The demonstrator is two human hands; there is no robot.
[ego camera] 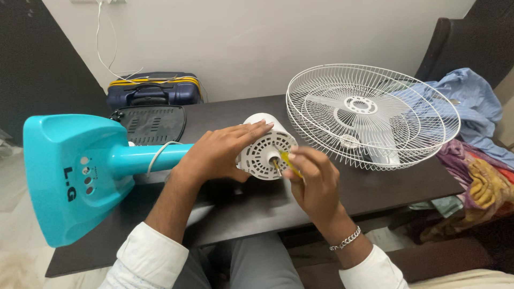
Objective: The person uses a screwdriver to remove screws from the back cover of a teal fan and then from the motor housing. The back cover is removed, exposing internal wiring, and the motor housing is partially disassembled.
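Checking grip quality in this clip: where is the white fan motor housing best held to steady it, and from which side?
Probably around its round body, from above and the stand side, much as the left hand wraps it now. The white motor housing lies on its side on the dark table, so it could roll. Its vented face and shaft point toward the right hand with its yellow tool; that end should stay clear.
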